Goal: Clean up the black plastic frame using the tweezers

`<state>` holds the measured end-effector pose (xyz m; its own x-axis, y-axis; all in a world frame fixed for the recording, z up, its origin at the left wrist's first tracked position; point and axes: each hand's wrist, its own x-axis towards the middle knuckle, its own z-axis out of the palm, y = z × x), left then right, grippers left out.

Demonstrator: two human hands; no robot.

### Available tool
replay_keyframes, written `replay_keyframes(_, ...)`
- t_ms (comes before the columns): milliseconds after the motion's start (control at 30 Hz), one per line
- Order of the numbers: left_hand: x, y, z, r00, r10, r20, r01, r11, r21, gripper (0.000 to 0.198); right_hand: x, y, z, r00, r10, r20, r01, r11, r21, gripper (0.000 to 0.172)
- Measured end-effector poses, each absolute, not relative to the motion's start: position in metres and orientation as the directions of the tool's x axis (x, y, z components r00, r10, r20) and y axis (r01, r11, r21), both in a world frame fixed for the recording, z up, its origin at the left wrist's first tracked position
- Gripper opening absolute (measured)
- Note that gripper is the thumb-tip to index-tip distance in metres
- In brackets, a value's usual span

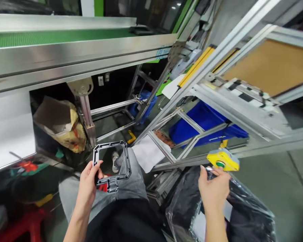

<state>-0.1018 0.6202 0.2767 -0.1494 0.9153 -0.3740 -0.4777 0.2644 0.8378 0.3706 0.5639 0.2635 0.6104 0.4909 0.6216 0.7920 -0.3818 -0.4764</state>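
My left hand point(92, 174) is closed on the left side of a black plastic frame point(127, 161). This frame is roughly rectangular, with cut corners and a small tab at its lower edge, and it is held up over my lap. On the right, my right hand point(214, 185) has its thumb and fingers curled together; a small shiny bit shows between them, too unclear to name. Just beyond those fingers is a yellow switch box point(224, 159) with a green button. Below the right hand stands a bag of dark clear-wrapped plastic point(249, 205), with pale pieces inside.
A green conveyor belt point(65, 36) with a metal rail crosses the upper left, and a dark part point(141, 31) lies on its end. Aluminium framing point(217, 107) fills the right. Also around are a paper sack point(58, 117), a blue bin point(199, 124) and a red stool point(22, 225).
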Motion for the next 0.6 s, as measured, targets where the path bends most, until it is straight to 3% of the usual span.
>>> replay_keyframes(200, -0.094, 0.623, 0.281, -0.221, 0.896, -0.385, -0.512, 0.229, 0.828, 0.052, 0.383, 0.594, 0.244, 0.534, 0.525, 0.663, 0.845, -0.367, -0.390, 0.098)
replay_keyframes(433, -0.097, 0.620, 0.283, -0.255, 0.885, -0.390, -0.496, 0.226, 0.838, 0.044, 0.374, 0.591, 0.248, 0.566, 0.502, 0.654, 0.822, -0.405, -0.400, 0.090)
replay_keyframes(600, -0.106, 0.623, 0.277, -0.286, 0.873, -0.396, -0.531, 0.200, 0.823, 0.048, 0.376, 0.598, 0.254, 0.602, 0.497, 0.625, 0.797, -0.418, -0.435, 0.075)
